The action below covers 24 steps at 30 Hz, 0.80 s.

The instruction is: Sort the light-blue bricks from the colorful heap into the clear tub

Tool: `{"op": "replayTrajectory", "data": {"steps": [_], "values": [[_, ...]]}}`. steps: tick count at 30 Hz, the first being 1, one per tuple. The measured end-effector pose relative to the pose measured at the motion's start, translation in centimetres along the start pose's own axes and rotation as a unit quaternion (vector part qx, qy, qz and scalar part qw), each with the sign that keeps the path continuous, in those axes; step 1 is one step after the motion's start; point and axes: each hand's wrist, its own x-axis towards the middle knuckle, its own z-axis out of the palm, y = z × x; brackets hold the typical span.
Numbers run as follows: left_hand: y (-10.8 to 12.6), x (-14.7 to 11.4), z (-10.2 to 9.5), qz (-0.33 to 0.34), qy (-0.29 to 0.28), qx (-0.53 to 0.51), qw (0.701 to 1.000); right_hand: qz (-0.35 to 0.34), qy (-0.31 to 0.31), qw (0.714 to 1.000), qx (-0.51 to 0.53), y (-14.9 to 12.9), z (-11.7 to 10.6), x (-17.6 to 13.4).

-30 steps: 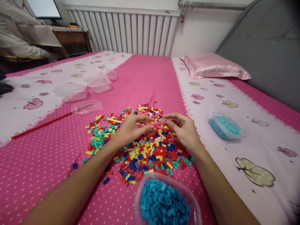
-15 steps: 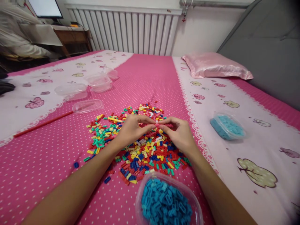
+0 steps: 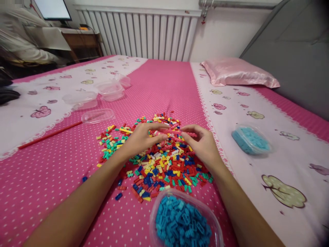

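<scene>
A wide pile of small toy building bricks (image 3: 161,164) in red, yellow, green, blue, white and pink lies on the bed. Over its far part hovers my left hand (image 3: 144,139), thumb and forefinger apart, close to some pink bricks. My right hand (image 3: 203,144) pinches a row of pink bricks (image 3: 189,134) between thumb and fingers; part of the row is hidden by the fingers. Nearest to me, between my forearms, stands a clear plastic tub (image 3: 218,228) full of blue bricks (image 3: 182,223).
On the right sits a closed tub of light-blue bricks (image 3: 250,139). Clear containers (image 3: 110,90) and a lid (image 3: 99,116) lie at left, beside a red stick (image 3: 51,134). Farther back are a pink pillow (image 3: 236,71) and a radiator (image 3: 144,32). A person (image 3: 20,37) is at far left.
My fingertips were together on a small pink piece; now the hands have drawn apart. The left thumb and forefinger have spread, while the right hand keeps the pink bricks.
</scene>
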Motion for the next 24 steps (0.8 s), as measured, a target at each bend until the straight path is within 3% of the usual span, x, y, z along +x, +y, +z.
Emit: {"op": "replayTrajectory", "data": {"steps": [4,7,11,14,18,24], "values": [[-0.2,0.0,-0.2,-0.010,0.035,0.061,0.998,0.027,0.077,0.996,0.025,0.1,-1.2,0.5],[-0.2,-0.3,0.3,0.003,0.000,0.089,0.996,0.067,0.113,0.990,0.057,0.2,-2.2,0.7],[-0.2,-0.7,0.9,0.068,-0.106,0.158,0.979,0.096,0.058,0.993,0.038,0.4,-3.5,0.8],[-0.3,-0.9,1.1,0.067,-0.140,0.180,0.971,0.106,-0.016,0.994,0.020,0.5,-4.1,0.8],[-0.4,-0.8,1.0,0.069,-0.137,0.139,0.978,0.106,-0.095,0.990,-0.009,0.5,-4.0,0.7],[-0.7,-0.5,0.9,0.090,-0.089,0.100,0.987,0.128,-0.061,0.990,0.008,0.4,-3.6,0.5]]}}
